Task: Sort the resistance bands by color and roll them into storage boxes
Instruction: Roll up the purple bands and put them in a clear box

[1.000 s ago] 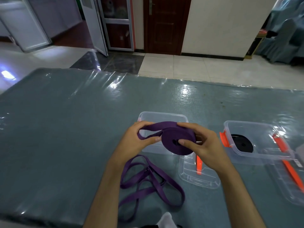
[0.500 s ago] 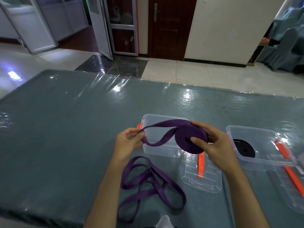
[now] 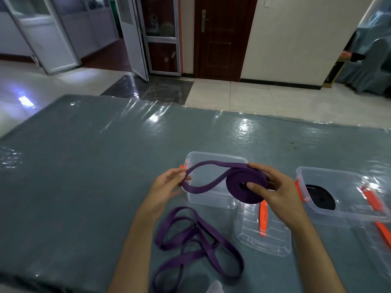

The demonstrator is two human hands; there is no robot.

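The fingers (image 3: 257, 188) of the right hand (image 3: 277, 193) curl around a flat purple rubber band wound into a roll (image 3: 246, 186), with the thumb pressed on the middle of the roll and the other fingers wrapped over its top and far side. The left hand (image 3: 167, 187) pinches the loose tail of the same band (image 3: 201, 188), which makes a loop between the two hands. The roll is held up in the air, just in front of a clear plastic box with an orange clip (image 3: 211, 199) that has nothing in it. The band looks soft, bendy and light, and it will likely spring open if the thumb lets go, so the best place to hold it seems to be flat on both sides of the roll. More long purple bands (image 3: 190, 240) lie in loose loops on the grey worktop with a shiny clear cover (image 3: 84, 166), close to the person. A clear lid with an orange clip (image 3: 262, 231) lies just beside the near side of the box, under the right wrist. A second clear box (image 3: 342, 195) sits to the right with a rolled black band (image 3: 321, 196) inside it. Nothing seems to block the way down into the first box, but the hanging tail could catch on its rim.
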